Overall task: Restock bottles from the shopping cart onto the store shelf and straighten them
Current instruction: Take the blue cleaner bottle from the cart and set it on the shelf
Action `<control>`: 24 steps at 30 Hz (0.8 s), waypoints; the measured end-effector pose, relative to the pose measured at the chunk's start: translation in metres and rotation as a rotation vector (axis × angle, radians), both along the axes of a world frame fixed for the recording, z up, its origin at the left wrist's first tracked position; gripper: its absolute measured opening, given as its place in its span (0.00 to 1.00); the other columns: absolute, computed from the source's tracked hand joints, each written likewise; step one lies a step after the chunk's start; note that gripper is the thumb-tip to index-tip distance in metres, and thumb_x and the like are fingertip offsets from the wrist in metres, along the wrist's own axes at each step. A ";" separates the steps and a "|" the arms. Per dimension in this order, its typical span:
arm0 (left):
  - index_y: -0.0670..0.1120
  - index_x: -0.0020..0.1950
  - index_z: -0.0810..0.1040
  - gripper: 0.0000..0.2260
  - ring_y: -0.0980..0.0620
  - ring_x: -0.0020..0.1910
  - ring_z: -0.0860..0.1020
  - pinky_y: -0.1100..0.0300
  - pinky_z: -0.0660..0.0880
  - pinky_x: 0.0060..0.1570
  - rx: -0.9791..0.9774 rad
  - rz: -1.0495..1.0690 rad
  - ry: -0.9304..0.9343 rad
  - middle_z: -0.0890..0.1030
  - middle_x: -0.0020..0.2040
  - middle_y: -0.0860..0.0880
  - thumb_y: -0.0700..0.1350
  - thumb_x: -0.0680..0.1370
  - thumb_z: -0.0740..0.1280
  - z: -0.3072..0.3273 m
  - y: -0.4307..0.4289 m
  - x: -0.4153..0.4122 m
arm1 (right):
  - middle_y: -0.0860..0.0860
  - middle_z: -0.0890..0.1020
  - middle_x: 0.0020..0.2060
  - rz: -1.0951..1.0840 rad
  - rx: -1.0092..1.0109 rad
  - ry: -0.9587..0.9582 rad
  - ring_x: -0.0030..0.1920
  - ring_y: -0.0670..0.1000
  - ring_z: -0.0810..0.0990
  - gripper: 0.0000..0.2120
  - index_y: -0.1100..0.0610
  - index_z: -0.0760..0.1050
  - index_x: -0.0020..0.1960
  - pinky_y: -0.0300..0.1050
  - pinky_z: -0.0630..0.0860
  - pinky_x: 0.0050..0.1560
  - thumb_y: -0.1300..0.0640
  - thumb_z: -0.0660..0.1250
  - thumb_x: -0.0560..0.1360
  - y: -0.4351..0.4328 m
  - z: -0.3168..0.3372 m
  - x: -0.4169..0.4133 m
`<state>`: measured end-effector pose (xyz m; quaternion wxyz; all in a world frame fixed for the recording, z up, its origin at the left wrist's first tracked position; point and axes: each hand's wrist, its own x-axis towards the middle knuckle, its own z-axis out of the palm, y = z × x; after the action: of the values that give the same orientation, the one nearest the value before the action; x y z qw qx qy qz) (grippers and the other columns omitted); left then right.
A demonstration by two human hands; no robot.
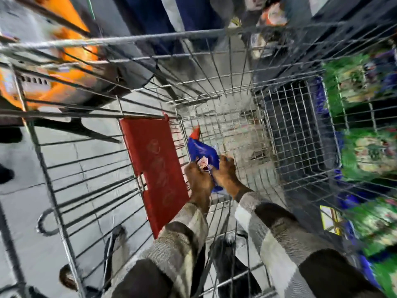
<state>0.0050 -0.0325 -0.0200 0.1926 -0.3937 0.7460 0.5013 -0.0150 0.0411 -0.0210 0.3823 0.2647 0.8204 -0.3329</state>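
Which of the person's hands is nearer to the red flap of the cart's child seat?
Left. The left hand grips the blue bottle right beside the red flap, almost touching its edge. The right hand holds the bottle's far side.

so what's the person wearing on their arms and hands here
Both hands are bare: no gloves, rings or watch show on the left hand or the right hand. Both arms are in long sleeves of a woven fabric in large blocks of dark brown, grey-beige and off-white, like a big check. The left sleeve and the right sleeve end at the wrists.
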 end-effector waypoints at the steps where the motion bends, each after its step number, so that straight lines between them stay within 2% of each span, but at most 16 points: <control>1: 0.43 0.46 0.80 0.13 0.47 0.35 0.76 0.57 0.73 0.33 0.012 -0.014 0.008 0.78 0.38 0.41 0.29 0.71 0.60 -0.007 -0.002 0.003 | 0.63 0.71 0.63 -0.030 0.002 -0.010 0.63 0.63 0.72 0.21 0.61 0.71 0.65 0.50 0.71 0.62 0.57 0.69 0.74 -0.001 -0.002 -0.002; 3: 0.40 0.51 0.79 0.15 0.42 0.42 0.77 0.58 0.73 0.38 0.008 -0.044 -0.054 0.78 0.49 0.34 0.30 0.71 0.58 -0.014 -0.006 0.006 | 0.62 0.76 0.59 -0.081 -0.017 0.006 0.60 0.61 0.76 0.20 0.63 0.73 0.62 0.51 0.73 0.59 0.57 0.70 0.72 -0.002 -0.007 -0.005; 4: 0.36 0.57 0.77 0.17 0.43 0.44 0.76 0.63 0.72 0.40 -0.008 -0.063 -0.097 0.76 0.53 0.32 0.29 0.71 0.57 -0.014 -0.008 0.006 | 0.60 0.79 0.55 -0.107 -0.036 0.005 0.57 0.60 0.79 0.19 0.63 0.73 0.60 0.51 0.75 0.57 0.58 0.71 0.72 -0.003 -0.010 -0.005; 6: 0.30 0.61 0.74 0.19 0.44 0.45 0.74 0.74 0.69 0.35 -0.031 -0.100 -0.109 0.73 0.57 0.29 0.26 0.72 0.56 -0.012 -0.009 0.006 | 0.56 0.79 0.50 -0.152 -0.079 -0.026 0.53 0.57 0.80 0.19 0.63 0.69 0.61 0.50 0.75 0.52 0.60 0.69 0.73 -0.005 -0.005 -0.008; 7: 0.31 0.62 0.73 0.19 0.42 0.47 0.75 0.73 0.70 0.37 -0.024 -0.113 -0.094 0.73 0.58 0.30 0.27 0.72 0.56 -0.011 -0.010 0.005 | 0.56 0.79 0.51 -0.166 -0.088 -0.035 0.53 0.57 0.79 0.19 0.61 0.67 0.62 0.49 0.74 0.51 0.61 0.68 0.74 -0.006 -0.003 -0.008; 9: 0.34 0.66 0.73 0.21 0.39 0.54 0.75 0.63 0.72 0.48 -0.034 -0.149 -0.091 0.71 0.60 0.33 0.28 0.73 0.57 -0.009 -0.009 0.007 | 0.58 0.79 0.55 -0.149 -0.078 -0.023 0.55 0.59 0.79 0.19 0.59 0.66 0.64 0.48 0.74 0.52 0.61 0.66 0.74 -0.004 0.002 -0.009; 10: 0.35 0.67 0.72 0.22 0.39 0.57 0.74 0.61 0.71 0.51 -0.035 -0.166 -0.089 0.71 0.61 0.34 0.28 0.73 0.56 -0.007 -0.008 0.007 | 0.59 0.80 0.57 -0.130 -0.068 -0.018 0.55 0.60 0.79 0.19 0.59 0.68 0.64 0.47 0.74 0.51 0.61 0.65 0.75 -0.002 0.003 -0.009; 13: 0.38 0.69 0.73 0.20 0.41 0.63 0.72 0.66 0.66 0.58 -0.014 -0.210 -0.008 0.71 0.63 0.35 0.31 0.78 0.57 0.004 -0.007 0.008 | 0.59 0.80 0.57 -0.183 -0.082 -0.032 0.52 0.58 0.80 0.16 0.60 0.72 0.64 0.42 0.70 0.47 0.62 0.63 0.77 0.008 0.014 -0.011; 15: 0.43 0.69 0.74 0.17 0.43 0.64 0.73 0.61 0.68 0.66 0.043 -0.205 0.052 0.72 0.66 0.38 0.35 0.80 0.58 0.014 -0.004 0.006 | 0.58 0.80 0.57 -0.257 -0.116 -0.034 0.55 0.58 0.80 0.15 0.58 0.72 0.64 0.43 0.73 0.52 0.61 0.64 0.77 0.023 0.024 -0.014; 16: 0.45 0.67 0.75 0.17 0.46 0.62 0.76 0.56 0.74 0.64 0.107 -0.158 0.079 0.74 0.66 0.39 0.35 0.81 0.58 0.023 -0.003 0.004 | 0.57 0.81 0.57 -0.289 -0.154 -0.026 0.56 0.58 0.80 0.16 0.56 0.73 0.63 0.45 0.74 0.56 0.60 0.64 0.76 0.030 0.033 -0.015; 17: 0.46 0.65 0.76 0.16 0.50 0.57 0.80 0.57 0.79 0.57 0.185 -0.100 0.118 0.77 0.64 0.40 0.34 0.81 0.58 0.032 -0.002 0.001 | 0.56 0.81 0.58 -0.318 -0.188 -0.014 0.56 0.58 0.80 0.15 0.55 0.73 0.63 0.50 0.76 0.59 0.60 0.64 0.76 0.039 0.042 -0.017; 19: 0.40 0.63 0.75 0.14 0.63 0.46 0.81 0.69 0.78 0.43 0.284 -0.048 0.199 0.79 0.57 0.40 0.32 0.81 0.57 0.054 0.002 -0.006 | 0.58 0.82 0.57 -0.364 -0.248 0.042 0.55 0.57 0.81 0.14 0.56 0.74 0.61 0.56 0.78 0.59 0.62 0.64 0.76 0.057 0.068 -0.021; 20: 0.38 0.62 0.74 0.12 0.64 0.43 0.81 0.69 0.77 0.41 0.308 -0.034 0.228 0.79 0.54 0.41 0.31 0.81 0.58 0.064 0.004 -0.011 | 0.58 0.82 0.57 -0.386 -0.288 0.087 0.54 0.56 0.80 0.14 0.58 0.74 0.61 0.54 0.78 0.57 0.65 0.63 0.76 0.065 0.083 -0.024; 21: 0.39 0.62 0.74 0.12 0.60 0.43 0.81 0.64 0.78 0.41 0.342 -0.009 0.244 0.79 0.53 0.41 0.32 0.80 0.59 0.077 0.007 -0.016 | 0.58 0.81 0.57 -0.405 -0.323 0.128 0.52 0.55 0.79 0.15 0.60 0.74 0.62 0.50 0.79 0.54 0.67 0.61 0.77 0.074 0.101 -0.026; 24: 0.42 0.62 0.77 0.12 0.44 0.50 0.80 0.45 0.77 0.53 0.453 -0.011 0.284 0.81 0.57 0.36 0.38 0.79 0.64 0.122 0.019 -0.030 | 0.58 0.79 0.56 -0.418 -0.391 0.221 0.51 0.52 0.77 0.16 0.64 0.71 0.66 0.37 0.75 0.44 0.70 0.59 0.78 0.097 0.159 -0.029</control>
<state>-0.0254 -0.0137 0.1024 0.1722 -0.2622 0.6365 0.7046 -0.0443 0.1380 0.1383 0.2577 0.3114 0.7052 -0.5825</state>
